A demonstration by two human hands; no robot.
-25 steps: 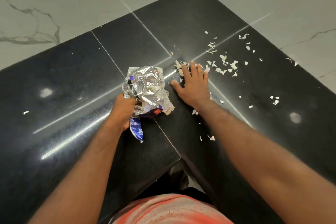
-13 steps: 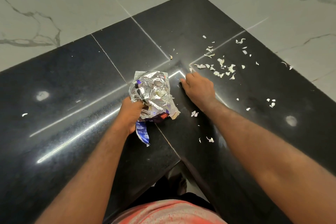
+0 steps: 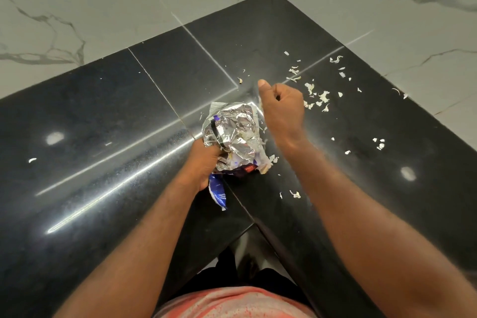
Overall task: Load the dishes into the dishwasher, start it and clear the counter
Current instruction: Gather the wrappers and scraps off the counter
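Many white scraps (image 3: 322,97) litter counter (image 3: 103,124) beside foil wrapper (image 3: 232,131)

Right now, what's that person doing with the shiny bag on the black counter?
A person is cleaning up. The left hand grips a crumpled foil bag on the black counter. The right hand, curled in a fist over the bag's opening, seems to hold a pinch of the white scraps. Many more scraps lie scattered on the counter to the right.
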